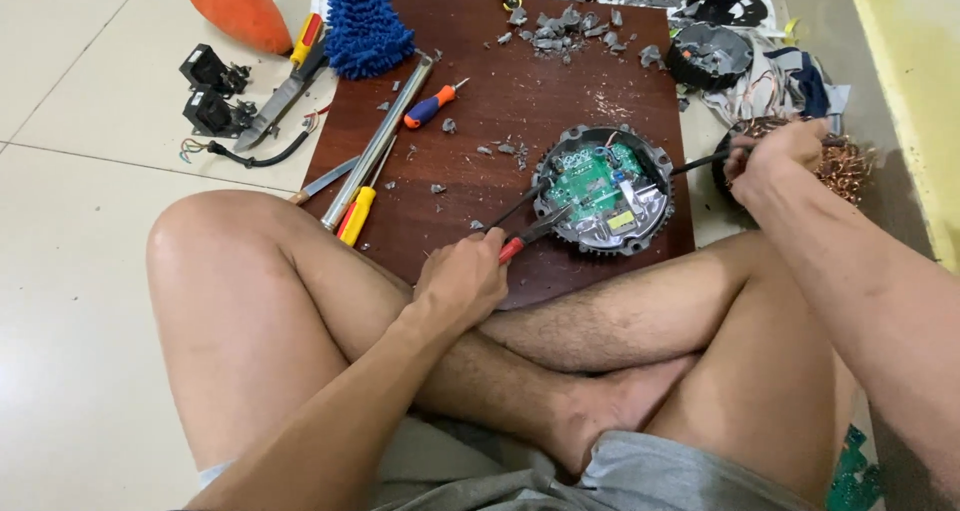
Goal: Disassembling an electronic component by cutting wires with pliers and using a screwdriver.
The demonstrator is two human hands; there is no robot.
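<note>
Together both hands grip tools — left hand (462, 279) red-handled pliers (533, 233), right hand (775, 156) a thin rod (697, 162) — over the round housing (604, 190).

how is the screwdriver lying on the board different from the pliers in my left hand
The small screwdriver has an orange and blue handle; the pliers have red handles. The screwdriver lies loose on the wooden board, untouched, while the pliers are gripped by the left hand. The screwdriver's tip points at bare board; the pliers' nose reaches into the round housing with the green circuit board. Both are hand tools lying at a similar slant.
</note>
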